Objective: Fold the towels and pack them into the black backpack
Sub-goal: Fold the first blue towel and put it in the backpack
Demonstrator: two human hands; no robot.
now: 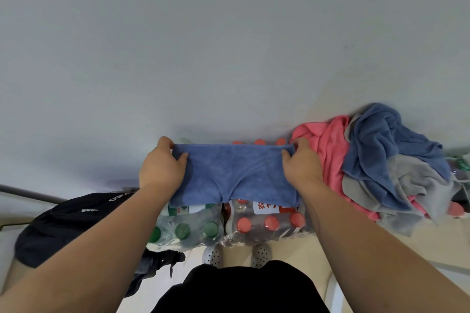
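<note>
A blue towel hangs folded in front of me, spread flat between both hands above packs of water bottles. My left hand pinches its upper left corner, and my right hand pinches its upper right corner. To the right lies a heap of unfolded towels: a pink one, a blue one and a grey one. The black backpack sits low at the left, below my left forearm.
Shrink-wrapped bottle packs stand under the towel, one with green caps, one with red caps. A pale wall fills the background. My white shoes stand on a beige floor. A dark strap lies by the backpack.
</note>
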